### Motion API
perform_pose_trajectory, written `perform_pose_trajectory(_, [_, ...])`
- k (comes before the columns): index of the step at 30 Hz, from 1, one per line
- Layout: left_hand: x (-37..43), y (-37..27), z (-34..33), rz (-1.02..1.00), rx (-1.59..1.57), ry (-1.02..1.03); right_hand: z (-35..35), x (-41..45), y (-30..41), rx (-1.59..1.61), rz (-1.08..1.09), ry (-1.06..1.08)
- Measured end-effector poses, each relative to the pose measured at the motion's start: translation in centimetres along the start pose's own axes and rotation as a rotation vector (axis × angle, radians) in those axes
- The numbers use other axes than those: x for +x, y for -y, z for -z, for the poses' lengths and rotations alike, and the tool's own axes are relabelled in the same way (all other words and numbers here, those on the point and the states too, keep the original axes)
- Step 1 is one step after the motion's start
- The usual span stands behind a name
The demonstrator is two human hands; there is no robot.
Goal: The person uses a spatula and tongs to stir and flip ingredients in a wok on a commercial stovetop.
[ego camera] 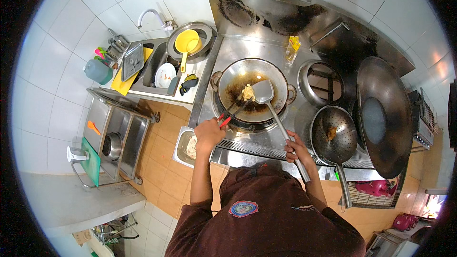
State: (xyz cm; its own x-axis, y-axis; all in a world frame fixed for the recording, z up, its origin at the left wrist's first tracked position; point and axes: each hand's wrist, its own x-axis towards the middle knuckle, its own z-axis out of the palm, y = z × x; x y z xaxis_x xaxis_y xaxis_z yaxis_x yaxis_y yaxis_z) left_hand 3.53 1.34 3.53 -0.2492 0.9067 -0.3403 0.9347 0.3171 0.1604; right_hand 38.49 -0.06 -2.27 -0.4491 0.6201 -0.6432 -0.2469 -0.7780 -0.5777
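Note:
My left hand (pixel 209 135) grips a pair of red-handled tongs (pixel 232 113). Between the tong tips is a golden battered piece of food (pixel 247 93), over the wok (pixel 234 73) with brown oil in its bottom. My right hand (pixel 299 151) holds the long metal handle of a wok spatula (pixel 263 92), whose blade sits over the wok beside the food. Whether the blade touches the food, I cannot tell. Left of the wok's front, partly behind my left arm, a steel pan (pixel 181 150) holds pale, coated food (pixel 191 147).
A perforated strainer ladle (pixel 334 146) with a brown scrap rests right of my right hand. Beyond it leans a large dark wok (pixel 400 114). An open burner ring (pixel 303 78) and a yellow-labelled plastic packet (pixel 292 48) are behind. The sink (pixel 146 75) holds dishes at left.

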Motion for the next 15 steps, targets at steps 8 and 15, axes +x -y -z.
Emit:
perform_pose_trajectory(8, [-0.4,1.0,1.2,0.045,-0.036,-0.022,-2.5,-1.4,0.7,-0.108,0.082,-0.089])
perform_pose_trajectory(15, [-1.1,3.1,2.0,0.133,-0.143,-0.104,-2.9,-1.3,0.8,-0.266,0.129,-0.018])
